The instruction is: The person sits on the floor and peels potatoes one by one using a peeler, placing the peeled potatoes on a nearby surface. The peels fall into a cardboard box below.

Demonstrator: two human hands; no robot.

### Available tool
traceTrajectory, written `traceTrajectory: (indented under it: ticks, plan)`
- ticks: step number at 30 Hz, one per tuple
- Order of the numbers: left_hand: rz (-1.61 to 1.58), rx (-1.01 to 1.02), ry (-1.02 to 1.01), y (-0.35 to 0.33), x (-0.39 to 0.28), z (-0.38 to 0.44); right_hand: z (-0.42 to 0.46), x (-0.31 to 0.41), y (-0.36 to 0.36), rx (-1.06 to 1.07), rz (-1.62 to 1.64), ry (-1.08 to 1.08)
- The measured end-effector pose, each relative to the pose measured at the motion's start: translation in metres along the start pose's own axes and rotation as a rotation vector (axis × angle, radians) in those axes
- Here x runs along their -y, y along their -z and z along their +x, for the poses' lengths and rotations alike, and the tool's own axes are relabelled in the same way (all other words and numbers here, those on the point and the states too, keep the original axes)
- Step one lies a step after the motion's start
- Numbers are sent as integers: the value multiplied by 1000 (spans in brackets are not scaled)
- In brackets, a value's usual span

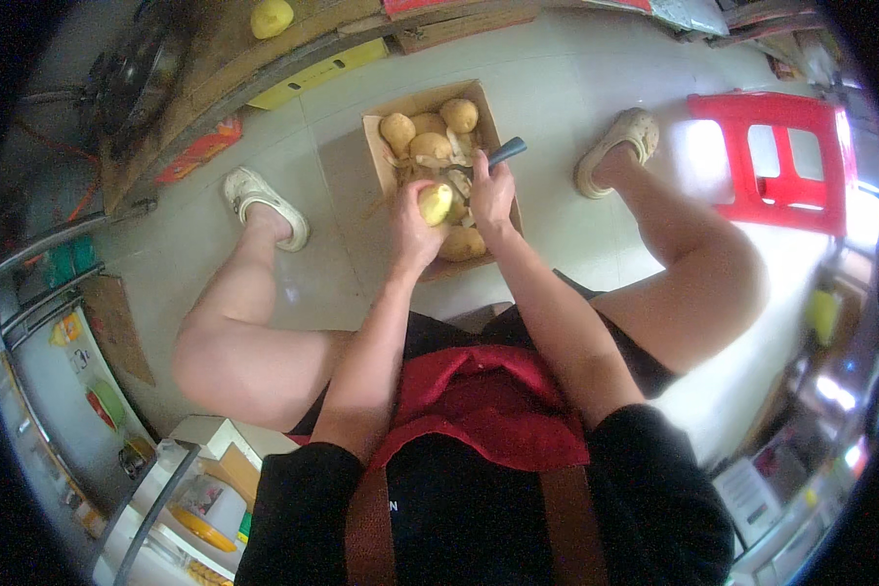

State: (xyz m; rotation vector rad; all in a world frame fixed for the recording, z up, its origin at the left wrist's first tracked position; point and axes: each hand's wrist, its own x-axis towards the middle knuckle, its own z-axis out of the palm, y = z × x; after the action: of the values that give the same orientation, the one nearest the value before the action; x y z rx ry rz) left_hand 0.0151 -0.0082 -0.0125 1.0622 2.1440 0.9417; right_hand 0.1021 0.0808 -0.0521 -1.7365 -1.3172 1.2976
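A peeled, pale yellow potato (436, 204) is held in my left hand (416, 227), over the near half of an open cardboard box (374, 146). My right hand (494, 194) grips a peeler by its dark handle (507, 151), which points up and to the right; its head is partly hidden near the fingers, just right of the peeled potato. Inside the box lie several unpeeled brown potatoes (431, 146) among strips of peel (456, 145). Another unpeeled potato (463, 244) lies at the box's near end, partly behind my hands.
The box stands on the tiled floor between my feet in pale clogs (260, 201). A red plastic stool (824, 161) is at the right. A wooden shelf edge (223, 80) with a pale yellow potato (271, 17) on it runs along the upper left. White drawers (216, 439) stand at lower left.
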Motion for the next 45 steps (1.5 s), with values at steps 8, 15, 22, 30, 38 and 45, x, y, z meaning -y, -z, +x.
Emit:
traceTrajectory:
  ticks: [8, 15, 22, 30, 38, 45]
  plan:
    - [-15, -27, -91, 0, 7, -2, -9, 27, -5, 6, -141, 71]
    - [67, -43, -94, 0, 6, -2, -18, 43, 9, 59, 6, 92]
    - [197, 20, -84, 0, 2, -6, -2, 30, 1, 38, -91, 36]
    - [174, -70, -127, 8, -2, -6, -5, 27, 4, 107, -250, 139]
    - [336, -119, -272, 10, 4, -8, -14, 32, 5, 198, -258, 124]
    - [363, -158, -328, 9, 5, -2, -12, 32, 5, 183, -174, 209]
